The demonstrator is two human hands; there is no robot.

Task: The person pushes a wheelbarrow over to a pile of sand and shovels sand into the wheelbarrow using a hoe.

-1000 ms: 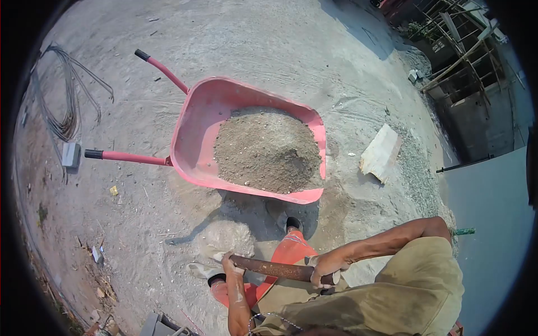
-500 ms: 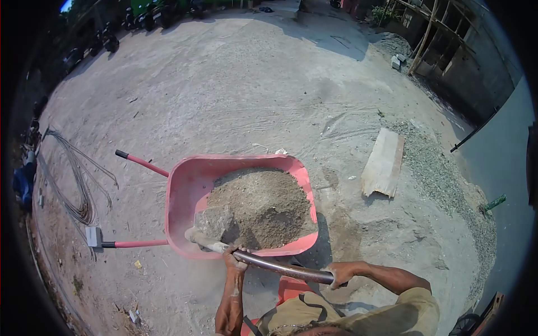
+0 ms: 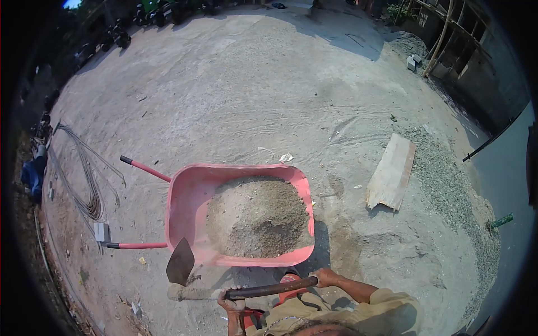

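My left hand (image 3: 231, 302) is wrapped round the front part of a brown handle, close to where it meets the pale, dusty neck of a hoe (image 3: 181, 262). At the handle's rear end, my right hand (image 3: 325, 278) grips it. The hoe's dark blade is bare on the side that shows and overlaps the lower left rim of a pink wheelbarrow (image 3: 188, 215). A heap of grey-brown sandy material (image 3: 260, 215) fills the middle and right of the wheelbarrow tray.
A pale board (image 3: 392, 172) lies on the ground at the right, beside a gravel strip (image 3: 443, 182). Bent metal rods (image 3: 89, 196) and a grey block (image 3: 101, 232) are at the left. A wall and wooden poles stand at the upper right, parked motorbikes at the upper left.
Material on the hoe has gone into the wheelbarrow, and the blade has moved from over the tray to its lower left edge. Both hands, still on the handle, have moved lower in view.
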